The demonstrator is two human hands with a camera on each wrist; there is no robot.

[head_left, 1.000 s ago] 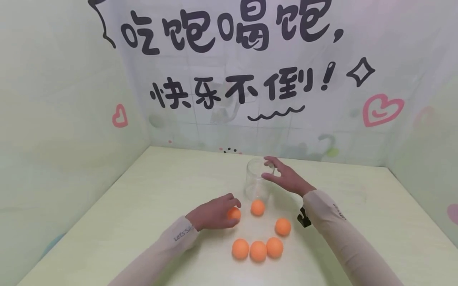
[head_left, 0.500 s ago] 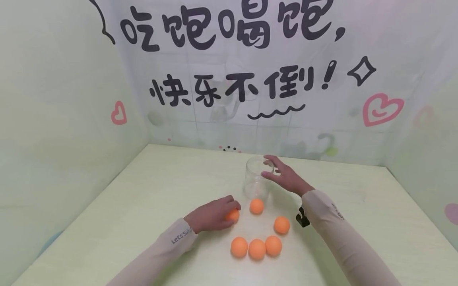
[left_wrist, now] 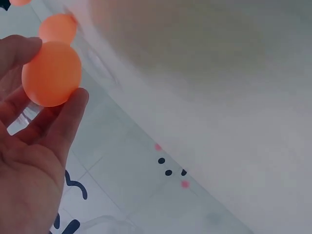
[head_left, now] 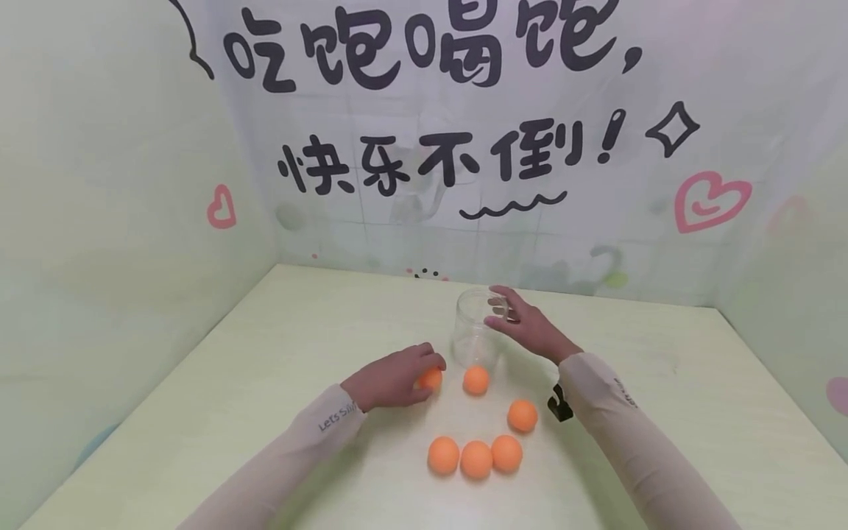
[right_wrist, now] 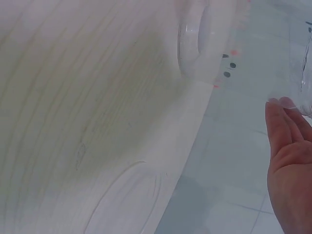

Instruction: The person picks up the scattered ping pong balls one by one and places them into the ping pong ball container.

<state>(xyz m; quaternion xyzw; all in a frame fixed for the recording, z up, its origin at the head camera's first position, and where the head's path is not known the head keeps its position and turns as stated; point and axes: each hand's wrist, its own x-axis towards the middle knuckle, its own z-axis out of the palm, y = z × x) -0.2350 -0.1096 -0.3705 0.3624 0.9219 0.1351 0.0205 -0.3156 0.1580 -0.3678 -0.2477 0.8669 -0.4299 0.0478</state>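
In the head view my left hand (head_left: 391, 377) pinches an orange ping-pong ball (head_left: 430, 380) just left of the jar. The left wrist view shows that ball (left_wrist: 51, 74) between thumb and fingertips. My right hand (head_left: 530, 324) holds a clear jar (head_left: 473, 342) at its upper right side, thumb in front and fingers behind the rim. The jar stands upright on the table. Another orange ball (head_left: 475, 380) lies right before its base. In the right wrist view, the right hand's fingers (right_wrist: 280, 126) reach to the jar's edge (right_wrist: 306, 78).
Nearer the front, three orange balls (head_left: 476, 458) sit in a row, with another ball (head_left: 523, 416) behind their right end. A small black piece (head_left: 561, 403) shows beside the right sleeve. A clear round outline (right_wrist: 129, 200) appears on the pale table (right_wrist: 87, 122). A printed cloth (head_left: 424, 243) hangs behind.
My left hand has moved slightly away from me and up with its ball, nearer the jar's level. The right hand stays at the jar, and the loose balls keep their places.
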